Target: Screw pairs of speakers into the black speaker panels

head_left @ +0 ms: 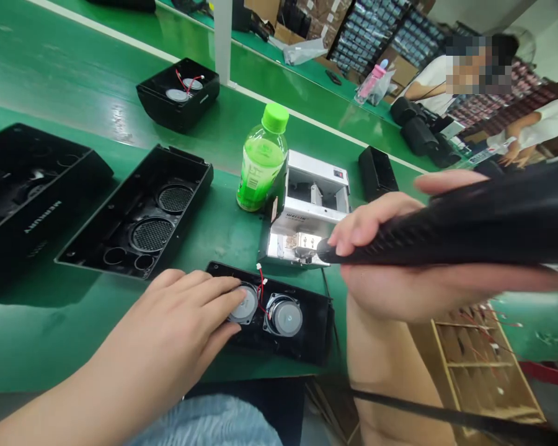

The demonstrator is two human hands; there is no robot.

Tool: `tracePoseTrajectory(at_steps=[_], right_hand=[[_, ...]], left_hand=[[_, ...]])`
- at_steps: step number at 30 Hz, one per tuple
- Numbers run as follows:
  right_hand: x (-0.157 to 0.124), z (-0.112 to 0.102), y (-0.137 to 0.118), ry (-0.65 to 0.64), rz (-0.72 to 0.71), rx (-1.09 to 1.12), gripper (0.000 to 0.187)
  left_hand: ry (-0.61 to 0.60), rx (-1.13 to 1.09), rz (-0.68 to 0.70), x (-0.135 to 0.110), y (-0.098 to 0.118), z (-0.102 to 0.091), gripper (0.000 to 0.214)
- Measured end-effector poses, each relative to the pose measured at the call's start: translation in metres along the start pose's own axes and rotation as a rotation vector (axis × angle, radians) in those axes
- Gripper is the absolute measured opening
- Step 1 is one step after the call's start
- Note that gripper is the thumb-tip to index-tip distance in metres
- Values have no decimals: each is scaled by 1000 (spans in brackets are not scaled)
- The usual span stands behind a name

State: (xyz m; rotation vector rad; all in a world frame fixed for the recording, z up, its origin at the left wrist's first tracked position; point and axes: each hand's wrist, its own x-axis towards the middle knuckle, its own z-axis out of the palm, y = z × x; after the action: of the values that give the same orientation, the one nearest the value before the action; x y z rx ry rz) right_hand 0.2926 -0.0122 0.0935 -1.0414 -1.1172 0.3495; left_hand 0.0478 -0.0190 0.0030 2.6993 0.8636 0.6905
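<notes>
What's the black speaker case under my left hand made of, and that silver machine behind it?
The speaker case looks like moulded black plastic, dull-sheened with cast-in recesses. The machine looks like bent sheet metal, silvery with folded edges; steel or aluminium, I can't tell.

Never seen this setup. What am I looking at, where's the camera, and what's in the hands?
This is one picture from a camera worn on a person's head, looking down at their own two bare hands; no robot is involved. The left hand rests on a speaker driver mounted in an open black housing. The right hand grips a black tool, probably an electric screwdriver. On the green workbench are another open housing with mesh grilles, a green-capped bottle and a silver machine.
</notes>
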Motion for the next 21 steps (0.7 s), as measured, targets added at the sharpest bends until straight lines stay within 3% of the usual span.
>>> tracePoseTrajectory(at_steps=[3, 6, 10, 16, 19, 21], right_hand=[[1, 10, 14, 22, 6, 85, 68], [2, 6, 21, 26, -70, 114, 60], [-3, -7, 14, 16, 70, 161, 55], [-14, -19, -24, 195, 146, 134, 61], [-14, -22, -33, 196, 223, 152, 65], [-15, -27, -34, 178, 189, 81, 64]], left_hand=[[-63, -38, -11, 7, 0, 2, 23], [-149, -12, -72, 12, 1, 3, 30], [-247, 57, -128, 19, 2, 5, 32], [-211, 23, -85, 20, -3, 11, 26], [-173, 2, -79, 17, -6, 13, 25], [-151, -16, -80, 16, -8, 13, 25]])
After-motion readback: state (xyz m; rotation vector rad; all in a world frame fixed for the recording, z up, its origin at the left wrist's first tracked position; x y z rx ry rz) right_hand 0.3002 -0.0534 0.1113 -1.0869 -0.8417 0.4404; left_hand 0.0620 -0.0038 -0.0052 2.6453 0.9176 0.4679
